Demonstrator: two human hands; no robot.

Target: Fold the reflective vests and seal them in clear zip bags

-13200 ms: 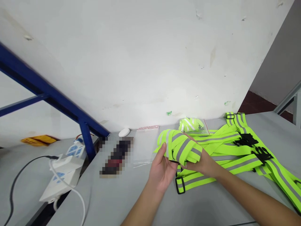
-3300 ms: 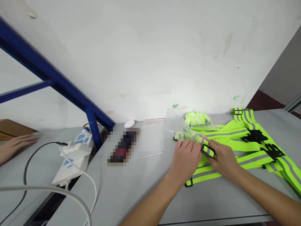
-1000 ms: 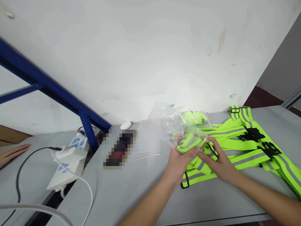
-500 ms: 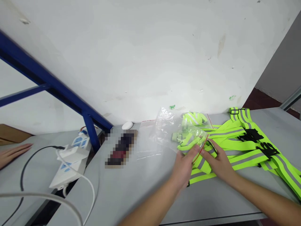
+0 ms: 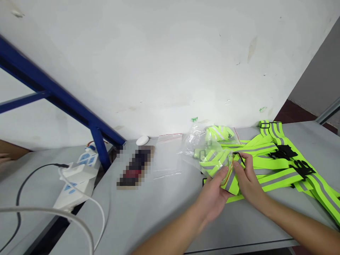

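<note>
My left hand (image 5: 214,194) is closed on the mouth of a clear zip bag (image 5: 192,141) with a red seal line, partly filled by a folded neon-yellow reflective strap (image 5: 212,163). Opposite it, my right hand (image 5: 248,179) pinches the strap's end by a black buckle at the bag's mouth. Part of the strap still shows outside the bag. Behind my hands lies another bag holding a rolled reflective strap (image 5: 219,133). More reflective straps (image 5: 271,164) with black buckles spread to the right.
Flat clear bags (image 5: 168,156) lie on the grey table (image 5: 159,219). Left of them are a pixelated item (image 5: 135,168) and a white oval object (image 5: 142,140). A power strip (image 5: 77,184) with cables and a blue frame (image 5: 98,141) stand left. Another person's hand (image 5: 4,158) shows at the left edge.
The strap sits deeper in the bag, whose mouth now reaches round more of it. My left hand has turned palm-up beneath it. The other person's hand has drawn back toward the left edge.
</note>
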